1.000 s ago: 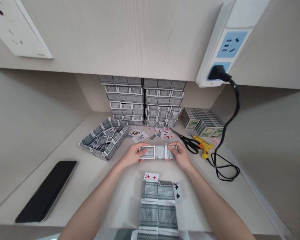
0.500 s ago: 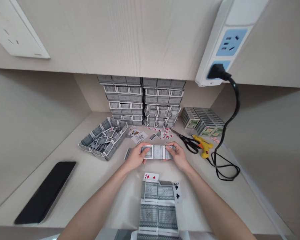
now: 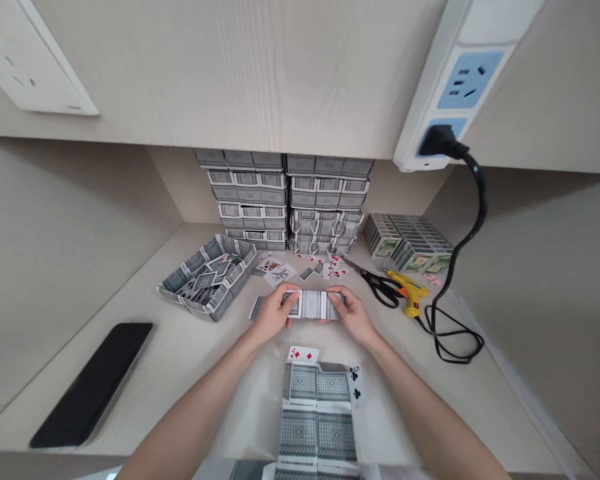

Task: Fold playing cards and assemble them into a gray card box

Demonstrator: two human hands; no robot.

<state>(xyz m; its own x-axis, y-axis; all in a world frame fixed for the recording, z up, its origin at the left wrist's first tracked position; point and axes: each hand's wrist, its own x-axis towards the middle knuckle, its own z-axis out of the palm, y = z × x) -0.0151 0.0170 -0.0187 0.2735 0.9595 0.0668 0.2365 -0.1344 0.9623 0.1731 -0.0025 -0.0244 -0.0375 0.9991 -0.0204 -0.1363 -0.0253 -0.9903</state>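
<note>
Holding a card strip (image 3: 312, 305) level btwn both hands, you've got it over the mid desk (image 3: 195, 400), patterned backs up. L hand (image 3: 274, 310) is pinched nearly closed on its left end, thumb on top, fingers mostly hidden below; R hand (image 3: 351, 313) has the right end the same way, so neither is free. Can't tell if the strip touches the desk or sits just above it. Step in hand looks like squaring/pressing the strip's joined or overlapped cards, tho how they're fixed can't be made out. Next move prob. calls for even thumb pressure at both ends, strip kept flat & edges lined up; pull unevenly and the joins could skew. A grey-backed card (image 3: 255, 308) lies just beside L hand, partly behind it. Nearer you is a card panel (image 3: 317, 427), w/ a 4 of diamonds (image 3: 304, 354) at its far edge & a 5 of clubs (image 3: 356, 385) at its right. Card tray (image 3: 200, 308) w/ loose cards is off to the left; scissors (image 3: 383, 290) & yellow glue gun (image 3: 411, 293) are right of R hand, apart from it. Stacked card boxes (image 3: 327, 193) stand at the back.
</note>
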